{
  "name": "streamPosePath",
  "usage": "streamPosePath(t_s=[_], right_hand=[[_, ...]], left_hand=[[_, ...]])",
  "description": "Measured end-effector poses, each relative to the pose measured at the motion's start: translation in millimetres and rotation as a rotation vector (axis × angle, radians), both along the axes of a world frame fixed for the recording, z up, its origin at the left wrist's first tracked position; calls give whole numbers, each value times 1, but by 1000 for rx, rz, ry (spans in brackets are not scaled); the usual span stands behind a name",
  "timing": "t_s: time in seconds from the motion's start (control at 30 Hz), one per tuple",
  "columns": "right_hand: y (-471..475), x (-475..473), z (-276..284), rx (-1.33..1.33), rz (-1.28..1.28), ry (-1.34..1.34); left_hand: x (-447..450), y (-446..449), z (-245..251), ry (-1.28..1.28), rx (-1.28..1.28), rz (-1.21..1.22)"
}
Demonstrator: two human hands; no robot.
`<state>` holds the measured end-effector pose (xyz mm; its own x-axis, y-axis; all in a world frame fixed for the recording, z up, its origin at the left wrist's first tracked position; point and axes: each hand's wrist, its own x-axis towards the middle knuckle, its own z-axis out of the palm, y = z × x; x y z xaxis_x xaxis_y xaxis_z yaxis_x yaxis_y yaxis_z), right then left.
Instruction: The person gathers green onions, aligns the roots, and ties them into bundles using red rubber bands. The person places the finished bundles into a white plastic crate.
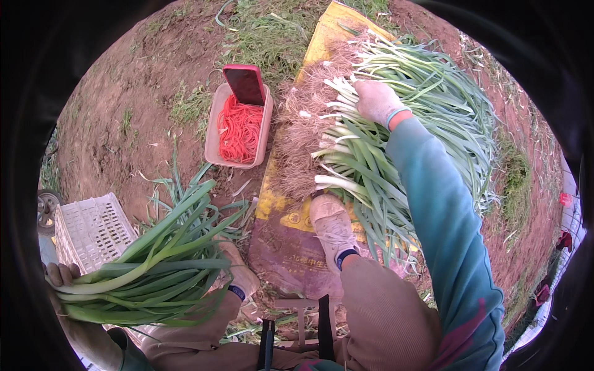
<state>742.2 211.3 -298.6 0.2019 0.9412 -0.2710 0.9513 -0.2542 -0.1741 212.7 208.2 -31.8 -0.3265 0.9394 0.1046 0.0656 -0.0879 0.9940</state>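
At the far left edge, the curled fingers of my left hand (62,273) hold a bunch of green onions (153,273) by its pale stem end. The long leaves of this bunch spread to the right above my left leg. My right hand (378,103), in a pale work glove, reaches into a large heap of green onions (445,111). Its fingers close on white stems in the middle of the heap; the fingertips are partly hidden. The heap's brown roots (301,134) point left, its leaves right. Under it lies a yellow and purple printed sack (287,250).
A plastic tub (210,134) holds red ties (239,132) and a phone in a pink-red case (243,84). A white slatted crate (100,227) stands at left beside a wheel (48,211). My right shoe (332,222) rests on the sack, against the heap. Bare soil surrounds everything.
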Motion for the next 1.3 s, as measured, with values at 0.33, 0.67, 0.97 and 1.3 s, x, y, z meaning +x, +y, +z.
streamPosePath(t_s=[0.33, 0.67, 0.97, 1.3], right_hand=[[0, 31, 3, 94, -113, 107], [9, -2, -11, 25, -148, -119], [7, 9, 13, 98, -217, 162], [-71, -11, 152, 448, -146, 650]], left_hand=[[-3, 3, 3, -123, -51, 20], [13, 2, -1, -61, -54, 111], [-9, -2, 1, -25, -61, -142], [6, -20, 8, -94, 25, -211]])
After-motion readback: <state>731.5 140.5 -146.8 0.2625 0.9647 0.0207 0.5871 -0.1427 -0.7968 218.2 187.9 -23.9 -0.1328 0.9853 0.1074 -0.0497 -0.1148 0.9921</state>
